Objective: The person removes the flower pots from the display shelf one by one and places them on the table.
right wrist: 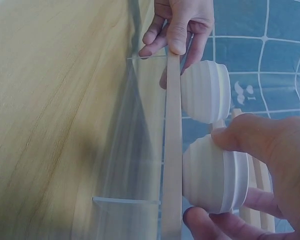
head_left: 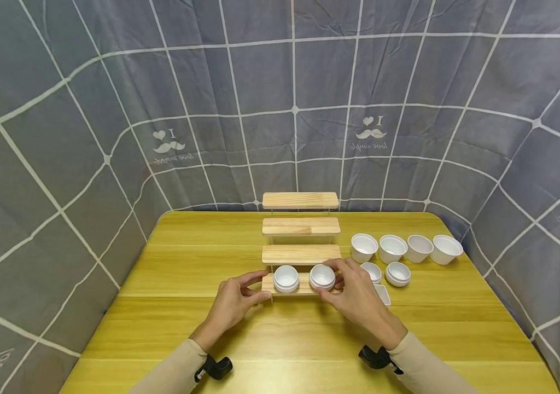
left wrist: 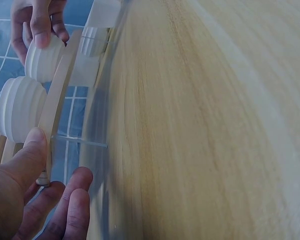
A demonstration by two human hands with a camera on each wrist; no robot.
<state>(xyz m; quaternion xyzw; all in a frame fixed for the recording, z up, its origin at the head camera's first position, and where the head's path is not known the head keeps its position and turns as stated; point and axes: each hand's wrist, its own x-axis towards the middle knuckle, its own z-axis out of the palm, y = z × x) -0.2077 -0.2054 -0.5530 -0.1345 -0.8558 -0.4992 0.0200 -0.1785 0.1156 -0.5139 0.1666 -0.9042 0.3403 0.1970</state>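
A tiered stand of pale wooden shelves on clear supports rises from the table. On its lowest shelf sit two small white ridged bowls, a left bowl and a right bowl. My left hand holds the left end of that shelf, its thumb at the edge and fingers around the end. With thumb and fingers on opposite sides, my right hand grips the right bowl, which stands against the shelf top. The left bowl is untouched.
Right of the stand, a row of several white cups stands at the back. Nearer are another ridged bowl, one partly hidden bowl and a white square-cornered dish beside my right hand. A grey gridded curtain encloses the table.
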